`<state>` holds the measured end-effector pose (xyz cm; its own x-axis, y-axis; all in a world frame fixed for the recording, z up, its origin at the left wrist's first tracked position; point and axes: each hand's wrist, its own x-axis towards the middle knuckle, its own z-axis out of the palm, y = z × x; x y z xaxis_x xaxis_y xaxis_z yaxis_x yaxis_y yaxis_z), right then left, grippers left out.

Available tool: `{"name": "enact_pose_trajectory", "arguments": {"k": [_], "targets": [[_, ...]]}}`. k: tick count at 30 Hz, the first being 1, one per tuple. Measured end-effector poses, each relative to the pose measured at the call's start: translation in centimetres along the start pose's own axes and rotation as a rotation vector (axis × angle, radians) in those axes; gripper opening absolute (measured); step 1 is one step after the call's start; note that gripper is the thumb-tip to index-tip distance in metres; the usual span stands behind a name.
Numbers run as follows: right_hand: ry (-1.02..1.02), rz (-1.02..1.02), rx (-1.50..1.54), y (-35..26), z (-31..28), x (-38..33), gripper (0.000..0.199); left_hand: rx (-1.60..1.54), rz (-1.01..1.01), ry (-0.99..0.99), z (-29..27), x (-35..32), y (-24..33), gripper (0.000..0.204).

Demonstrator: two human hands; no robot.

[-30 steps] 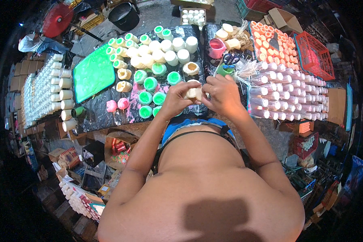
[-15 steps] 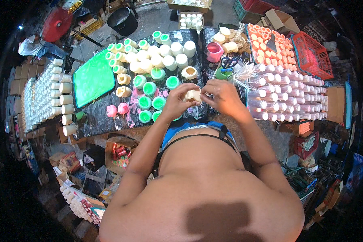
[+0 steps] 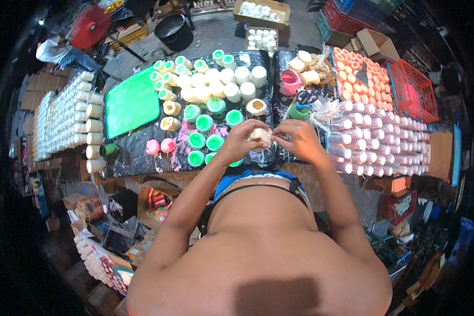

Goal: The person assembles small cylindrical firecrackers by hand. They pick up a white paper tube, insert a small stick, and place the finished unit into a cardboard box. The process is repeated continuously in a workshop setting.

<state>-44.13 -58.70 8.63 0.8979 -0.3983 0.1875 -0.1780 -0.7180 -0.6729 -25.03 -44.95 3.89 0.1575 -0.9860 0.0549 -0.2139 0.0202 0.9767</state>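
Over the front edge of the black-covered table, my left hand (image 3: 241,142) is closed round a small cream-coloured wax piece (image 3: 261,136), thumb and fingers on its sides. The fingers of my right hand (image 3: 301,140) are pinched together at the right edge of that piece. Whether something thin, such as a wick, is between them is too small to tell. Beyond my left hand stands a cream wax cup (image 3: 256,107) with a hollow top. Cups filled with green (image 3: 214,142) stand to its left. A bundle of white wicks (image 3: 326,111) lies beyond my right hand.
A green tray (image 3: 132,102) and two pink wax lumps (image 3: 160,146) are on the left. Rows of pale cylinders (image 3: 361,139) fill the right, with orange-topped cups (image 3: 353,73) behind. A pink pot (image 3: 289,83) and dark-handled scissors (image 3: 306,97) stand near the middle. Another person (image 3: 63,55) is far left.
The whole view has shifted, so the table and its contents appear lower and farther right. My hands stay together on the cream wax piece, with only slight finger movement.
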Motion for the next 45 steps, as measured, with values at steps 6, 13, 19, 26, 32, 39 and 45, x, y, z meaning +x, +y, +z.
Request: {"name": "enact_pose_trajectory", "arguments": {"k": [6,13,19,26,32,39,45], "targets": [[0.001,-0.029,0.12,-0.5,0.9,0.6,0.012,0.068,0.099,0.018,-0.1,-0.1,-0.3,0.045],[-0.051,-0.009,0.036,0.0,2.5,1.0,0.012,0.003,0.061,0.047,0.5,-0.6,-1.2,0.045],[0.197,-0.149,-0.317,-1.7,-0.5,3.2,0.031,-0.163,0.031,0.259,1.9,0.4,-4.2,0.034],[0.253,0.068,0.026,-0.8,1.4,3.7,0.018,-1.327,-0.36,0.45,-0.7,1.1,-3.8,0.061],[0.445,-0.112,-0.096,-5.5,3.9,4.5,0.021,-1.684,-0.337,0.422,-1.9,1.6,-1.3,0.055],[0.425,-0.105,-0.3,-6.0,4.0,6.8,0.016,-1.526,-0.398,0.509,-0.8,2.5,0.6,0.045],[0.336,0.045,-0.394,-5.7,4.5,7.8,0.019,-1.516,-0.388,0.481,-0.3,2.8,-1.0,0.041]]}}
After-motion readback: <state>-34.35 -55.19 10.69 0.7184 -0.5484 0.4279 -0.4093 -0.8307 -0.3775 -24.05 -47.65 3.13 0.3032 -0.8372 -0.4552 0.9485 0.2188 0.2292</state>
